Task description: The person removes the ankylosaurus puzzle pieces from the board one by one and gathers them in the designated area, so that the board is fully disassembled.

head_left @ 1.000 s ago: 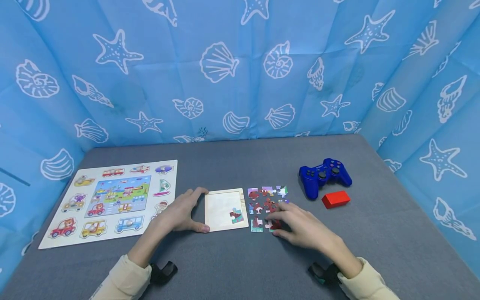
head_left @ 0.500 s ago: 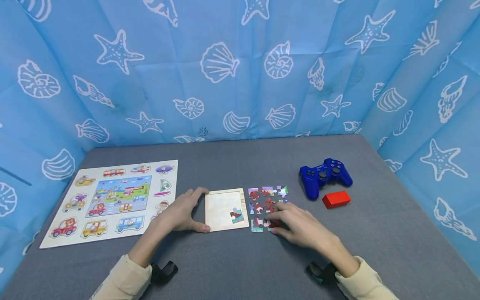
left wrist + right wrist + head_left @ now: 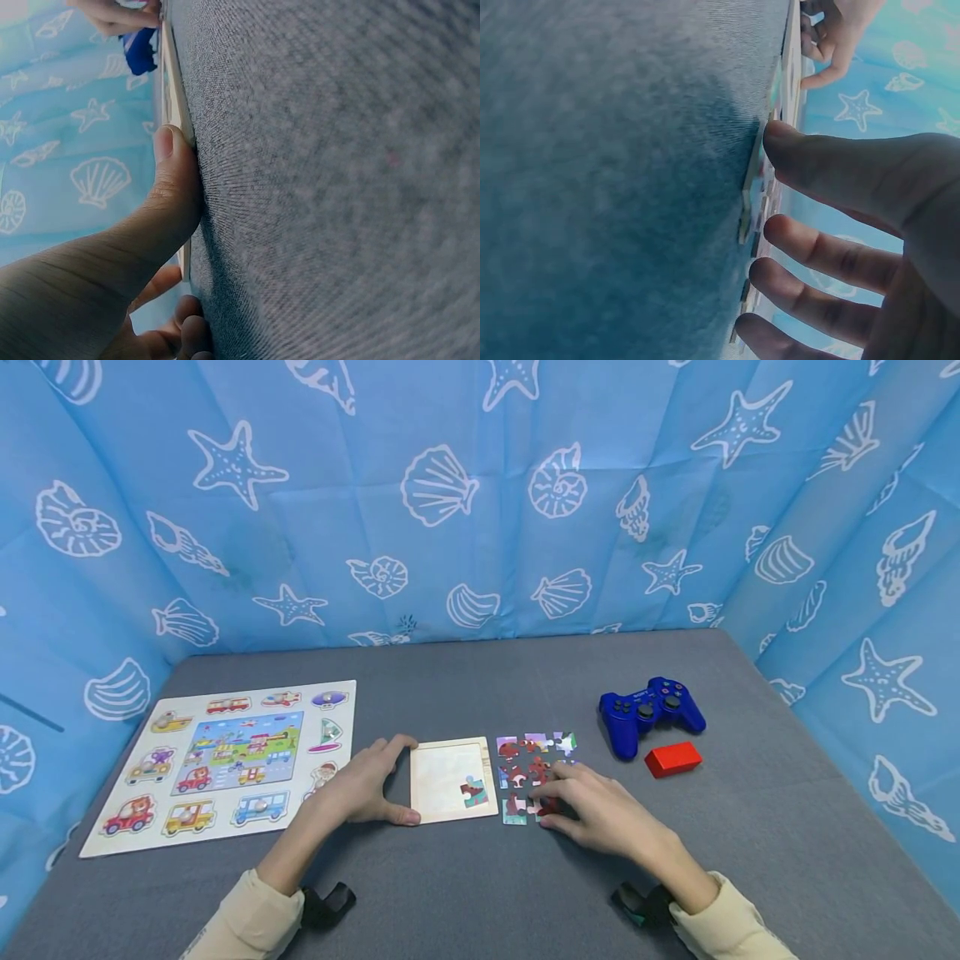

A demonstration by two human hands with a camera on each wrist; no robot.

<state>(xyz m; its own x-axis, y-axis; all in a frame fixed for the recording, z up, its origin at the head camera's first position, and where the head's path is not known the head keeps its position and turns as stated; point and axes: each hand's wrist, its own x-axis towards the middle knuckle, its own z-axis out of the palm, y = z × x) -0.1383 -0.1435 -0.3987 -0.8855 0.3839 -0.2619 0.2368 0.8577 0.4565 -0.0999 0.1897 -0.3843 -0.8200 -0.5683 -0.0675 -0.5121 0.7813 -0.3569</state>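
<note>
My left hand (image 3: 365, 781) holds the shallow wooden puzzle tray (image 3: 438, 781) at its left side, the thumb at the near corner and a fingertip at the far one. A single jigsaw piece (image 3: 473, 791) lies in the tray's near right corner. To the right of the tray, loose jigsaw pieces (image 3: 513, 777) with red and purple print lie in rows on the table. My right hand (image 3: 600, 810) is low over the near right pieces, partly hiding them. In the right wrist view its thumb (image 3: 810, 157) is at a piece's edge, and the other fingers are spread, their tips at the pieces.
A white knob puzzle board (image 3: 165, 827) with vehicle pictures lies at the left. Beyond the right hand are a blue game controller (image 3: 651, 712) and a red block (image 3: 672, 759). A blue curtain (image 3: 480, 510) with sea shells hangs behind the grey table (image 3: 465, 893).
My right hand has shifted very slightly left over the near pieces, its thumb moving a little along them. The left hand and tray stay in place.
</note>
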